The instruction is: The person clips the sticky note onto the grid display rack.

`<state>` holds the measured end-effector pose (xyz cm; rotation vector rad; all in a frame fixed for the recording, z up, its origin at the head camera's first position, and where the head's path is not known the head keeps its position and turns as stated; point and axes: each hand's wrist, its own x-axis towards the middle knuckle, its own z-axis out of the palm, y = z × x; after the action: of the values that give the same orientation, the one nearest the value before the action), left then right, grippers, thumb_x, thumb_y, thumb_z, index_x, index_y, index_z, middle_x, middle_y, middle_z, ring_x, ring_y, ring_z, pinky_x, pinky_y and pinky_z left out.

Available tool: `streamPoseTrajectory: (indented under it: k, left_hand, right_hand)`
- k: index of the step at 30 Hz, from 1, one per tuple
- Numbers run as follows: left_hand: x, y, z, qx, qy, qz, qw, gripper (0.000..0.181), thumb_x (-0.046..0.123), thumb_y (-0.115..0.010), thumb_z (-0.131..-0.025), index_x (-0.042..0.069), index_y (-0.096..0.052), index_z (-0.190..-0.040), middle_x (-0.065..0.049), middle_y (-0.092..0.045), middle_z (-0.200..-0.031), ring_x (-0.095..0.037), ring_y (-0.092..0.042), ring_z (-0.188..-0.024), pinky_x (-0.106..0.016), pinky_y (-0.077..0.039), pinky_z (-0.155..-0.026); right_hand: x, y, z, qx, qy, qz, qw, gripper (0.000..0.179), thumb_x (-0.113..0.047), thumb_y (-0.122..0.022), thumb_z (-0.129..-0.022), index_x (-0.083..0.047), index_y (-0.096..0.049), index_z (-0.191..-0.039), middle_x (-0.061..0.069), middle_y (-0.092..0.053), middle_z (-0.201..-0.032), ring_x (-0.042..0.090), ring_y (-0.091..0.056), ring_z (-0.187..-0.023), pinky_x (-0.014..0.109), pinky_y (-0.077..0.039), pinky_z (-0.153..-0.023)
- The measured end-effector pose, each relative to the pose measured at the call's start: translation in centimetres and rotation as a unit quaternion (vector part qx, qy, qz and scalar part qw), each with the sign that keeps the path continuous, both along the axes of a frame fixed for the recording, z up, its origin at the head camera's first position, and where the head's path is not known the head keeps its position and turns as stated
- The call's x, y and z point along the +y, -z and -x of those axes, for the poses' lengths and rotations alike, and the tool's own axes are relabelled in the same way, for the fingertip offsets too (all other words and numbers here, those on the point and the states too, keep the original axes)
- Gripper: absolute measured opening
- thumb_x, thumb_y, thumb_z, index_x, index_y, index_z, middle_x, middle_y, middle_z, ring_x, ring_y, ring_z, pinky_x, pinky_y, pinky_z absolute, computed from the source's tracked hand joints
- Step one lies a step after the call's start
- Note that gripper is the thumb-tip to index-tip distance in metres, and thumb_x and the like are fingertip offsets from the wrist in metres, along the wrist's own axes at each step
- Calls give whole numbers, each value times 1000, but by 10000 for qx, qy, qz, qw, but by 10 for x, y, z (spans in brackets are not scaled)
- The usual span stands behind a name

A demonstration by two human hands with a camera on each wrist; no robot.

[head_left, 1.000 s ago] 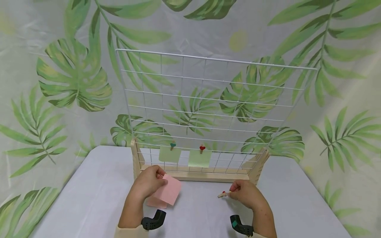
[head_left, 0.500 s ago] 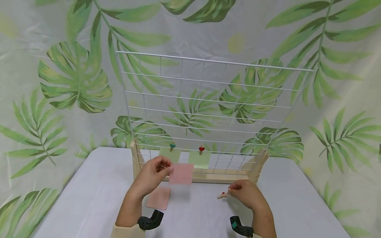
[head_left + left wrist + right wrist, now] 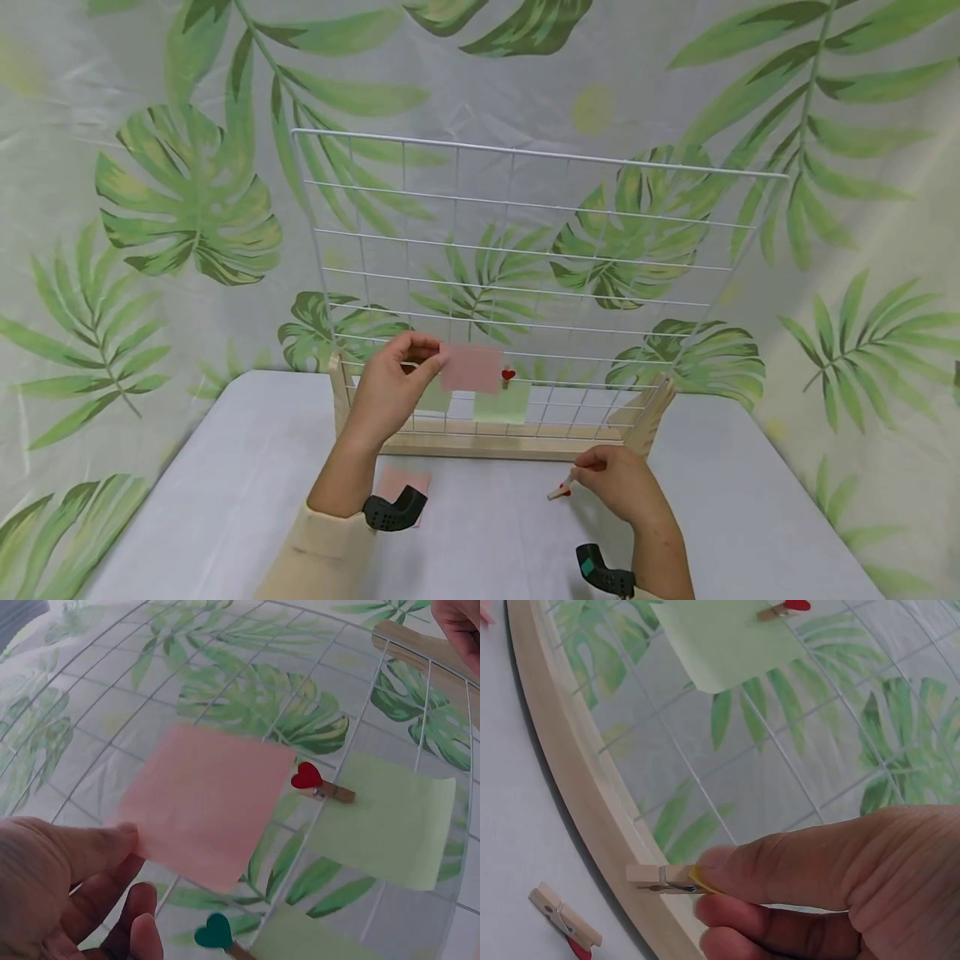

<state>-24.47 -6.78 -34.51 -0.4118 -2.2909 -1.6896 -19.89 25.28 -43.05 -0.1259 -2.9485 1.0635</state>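
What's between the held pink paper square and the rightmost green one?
Left wrist view: a red-heart wooden clothespin, its tip overlapping the green paper square.

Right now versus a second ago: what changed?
The left grip raised its pink note from just above the table, up and slightly right, to in front of the wire grid. Nothing visibly let go. Roughly unchanged: right grip low, pinching a clothespin; green notes clipped; second pink note on the table.

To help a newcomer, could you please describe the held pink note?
Find the white wire grid on the table. Near its lower part, the left hand pinches the pink note. Unlike the pink paper lying on the table, this one is held up.
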Motion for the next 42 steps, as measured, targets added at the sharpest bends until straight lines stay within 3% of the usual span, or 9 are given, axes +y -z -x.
streamPoseTrajectory:
  k: [5, 10, 17, 25, 34, 42]
  left_hand:
    - [8, -15, 6, 53, -236, 115, 9996, 22, 28, -69, -99, 14, -70, -116, -6, -73, -107, -21, -66, -95, -34, -54, -78]
    - [14, -20, 10, 231, -522, 275, 9980, 19, 26, -70, -98, 14, -70, -114, -5, -74, -104, -20, -66, -90, -33, -53, -73]
    - [18, -16, 11, 420, -703, 219, 9964, 17, 26, -71, -98, 14, -72, -109, -5, -75, -100, -19, -68, -87, -32, -54, -72]
    - [18, -14, 10, 447, -833, 86, 9955, 16, 24, -71, -98, 13, -73, -110, -7, -75, -102, -20, -71, -92, -32, -55, -72]
    - [21, -12, 12, 500, -955, -4, 9942, 19, 23, -72, -97, 11, -73, -111, -7, -76, -101, -20, -71, -92, -29, -56, -73]
    - [23, -10, 14, 582, -1035, -75, 9929, 15, 24, -72, -97, 13, -73, -107, -5, -76, -98, -19, -72, -90, -33, -58, -73]
  right_hand:
    - [-6, -4, 0, 104, -13, 17, 9999, 15, -16, -74, -92, -7, -77, -104, 1, -76, -91, 15, -68, -85, 36, -55, -71]
    - [-14, -13, -3, 300, -110, -27, 9995, 14, -18, -74, -93, -8, -76, -102, 0, -75, -92, 14, -68, -85, 35, -55, -70]
    - [-25, -21, -6, 580, -128, -71, 9982, 12, -17, -74, -93, -9, -76, -102, 2, -76, -96, 17, -69, -88, 35, -56, -70]
    - [-31, -24, -7, 606, -44, 124, 9981, 14, -16, -75, -93, -8, -76, -104, 4, -76, -99, 18, -70, -91, 33, -56, -68]
    - [-49, -37, -15, 778, -135, 473, 9958, 13, -20, -74, -94, -14, -77, -105, -3, -76, -95, 11, -66, -84, 28, -53, -68]
    - [-60, -44, -17, 1185, -266, 405, 9918, 15, -17, -77, -92, -12, -77, -106, -2, -76, -95, 11, -69, -86, 26, -57, -71]
